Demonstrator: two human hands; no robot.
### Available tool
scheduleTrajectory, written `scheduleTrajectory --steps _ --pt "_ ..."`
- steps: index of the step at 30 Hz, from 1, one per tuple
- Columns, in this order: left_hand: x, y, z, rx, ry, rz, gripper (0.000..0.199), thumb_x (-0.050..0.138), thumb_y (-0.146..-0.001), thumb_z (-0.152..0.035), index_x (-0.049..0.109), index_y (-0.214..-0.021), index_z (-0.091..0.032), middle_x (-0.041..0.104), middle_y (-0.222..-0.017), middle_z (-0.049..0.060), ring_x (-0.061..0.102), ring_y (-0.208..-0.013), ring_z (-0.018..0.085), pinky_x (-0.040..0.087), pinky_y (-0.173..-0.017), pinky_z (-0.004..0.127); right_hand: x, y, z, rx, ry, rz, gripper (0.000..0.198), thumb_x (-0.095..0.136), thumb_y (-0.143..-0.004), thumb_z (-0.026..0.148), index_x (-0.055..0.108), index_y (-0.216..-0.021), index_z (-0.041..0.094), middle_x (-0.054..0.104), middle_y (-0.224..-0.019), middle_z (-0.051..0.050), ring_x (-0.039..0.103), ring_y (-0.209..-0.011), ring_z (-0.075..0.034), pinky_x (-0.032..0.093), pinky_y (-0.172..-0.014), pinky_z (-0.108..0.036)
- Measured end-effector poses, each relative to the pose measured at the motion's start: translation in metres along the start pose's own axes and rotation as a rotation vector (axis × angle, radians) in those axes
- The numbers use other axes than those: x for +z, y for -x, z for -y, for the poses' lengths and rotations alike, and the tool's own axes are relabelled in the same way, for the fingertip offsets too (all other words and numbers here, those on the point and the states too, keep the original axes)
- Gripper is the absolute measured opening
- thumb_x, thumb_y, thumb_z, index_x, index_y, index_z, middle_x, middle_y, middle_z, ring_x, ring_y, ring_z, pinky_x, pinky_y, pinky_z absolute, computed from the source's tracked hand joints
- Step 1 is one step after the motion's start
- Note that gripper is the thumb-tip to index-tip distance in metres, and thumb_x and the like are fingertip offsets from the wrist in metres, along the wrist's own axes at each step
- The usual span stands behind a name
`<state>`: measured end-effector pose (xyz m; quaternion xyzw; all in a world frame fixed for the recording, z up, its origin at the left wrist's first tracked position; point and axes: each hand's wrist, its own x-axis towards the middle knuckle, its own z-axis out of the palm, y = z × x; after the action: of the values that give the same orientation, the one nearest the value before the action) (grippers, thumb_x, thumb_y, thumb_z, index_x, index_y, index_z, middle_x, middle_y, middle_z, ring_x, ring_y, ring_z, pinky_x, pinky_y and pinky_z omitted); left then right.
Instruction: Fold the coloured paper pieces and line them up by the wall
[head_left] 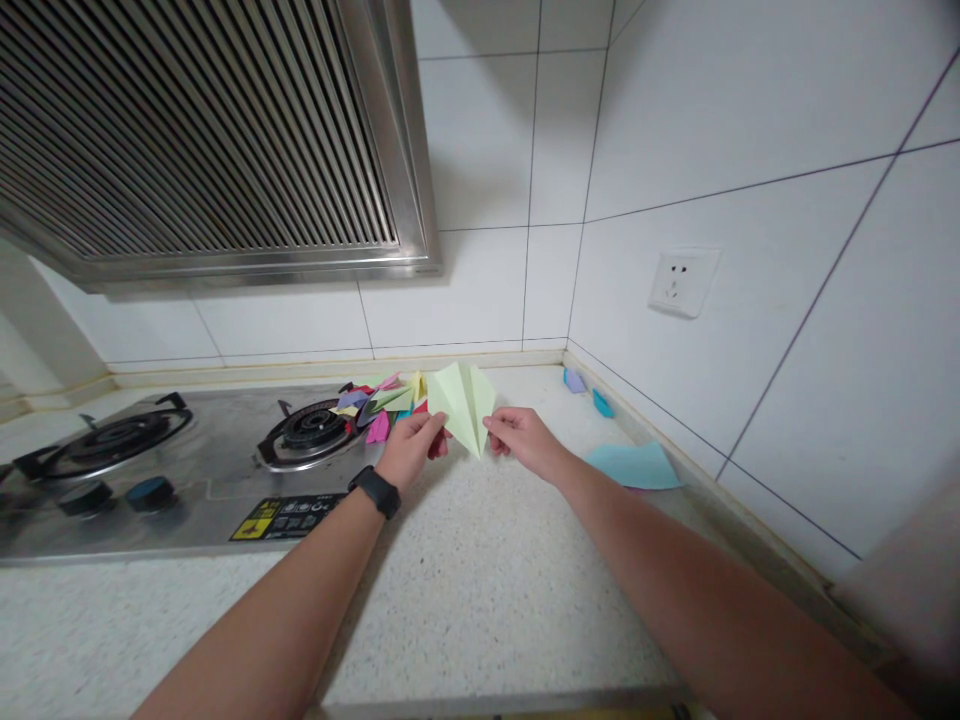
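A pale green paper airplane (466, 405) is held up over the counter, its point toward me and its wings spread either side of a centre fold. My left hand (416, 440), with a dark band on the wrist, pinches its left edge. On the opposite edge, my right hand (520, 438) grips the paper between thumb and finger. Just left of my left hand lies a heap of folded papers (379, 405) in several colours, partly over the stove's right burner. A light blue sheet of paper (636, 466) rests by the wall, right of my right hand.
A steel gas stove (195, 500) with burners and knobs takes up the left of the speckled counter (480, 600). Above it hangs a range hood (225, 150). Two small folded pieces, purple (574, 380) and blue (602, 403), lie along the right wall, below a socket (684, 282).
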<state>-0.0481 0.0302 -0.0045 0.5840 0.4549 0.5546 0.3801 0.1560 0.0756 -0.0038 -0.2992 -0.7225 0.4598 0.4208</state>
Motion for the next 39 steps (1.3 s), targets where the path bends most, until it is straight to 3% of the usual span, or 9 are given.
scheduleTrajectory --steps 9,16,27,39 --pt "0.001 0.004 -0.003 -0.06 -0.028 0.159 0.044 0.052 -0.085 -0.056 0.058 -0.07 -0.015 0.064 -0.06 0.003 0.053 -0.049 0.011 0.039 -0.046 0.023 0.003 -0.002 -0.003 0.046 -0.074 -0.026 0.037 0.06 -0.081 0.05 0.057 -0.064 0.016 0.059 -0.056 0.001 0.052 -0.048 -0.009 0.039 -0.047 -0.021" --pt "0.01 0.009 -0.005 -0.137 -0.061 0.291 0.045 0.056 -0.084 -0.055 0.062 -0.068 -0.013 0.07 -0.066 0.009 0.057 -0.052 0.012 0.04 -0.048 0.024 0.007 0.001 0.004 0.036 -0.046 0.039 0.039 0.059 -0.081 0.051 0.057 -0.063 0.016 0.058 -0.055 0.001 0.051 -0.048 -0.009 0.04 -0.049 -0.022" --pt "0.009 0.009 -0.003 -0.135 -0.098 0.288 0.042 0.059 -0.082 -0.051 0.065 -0.072 -0.011 0.071 -0.069 0.01 0.056 -0.052 0.012 0.042 -0.05 0.024 0.007 0.002 -0.005 0.009 0.14 0.077 0.037 0.054 -0.086 0.05 0.055 -0.067 0.017 0.054 -0.054 0.002 0.049 -0.047 -0.009 0.037 -0.045 -0.02" --pt "0.006 0.006 0.003 -0.11 -0.164 0.261 0.042 0.056 -0.083 -0.053 0.063 -0.07 -0.014 0.068 -0.065 0.007 0.054 -0.049 0.011 0.04 -0.048 0.023 0.003 -0.003 -0.007 -0.167 0.143 -0.158 0.019 0.056 -0.085 0.04 0.048 -0.085 0.022 0.049 -0.068 0.005 0.048 -0.058 -0.011 0.038 -0.052 -0.023"
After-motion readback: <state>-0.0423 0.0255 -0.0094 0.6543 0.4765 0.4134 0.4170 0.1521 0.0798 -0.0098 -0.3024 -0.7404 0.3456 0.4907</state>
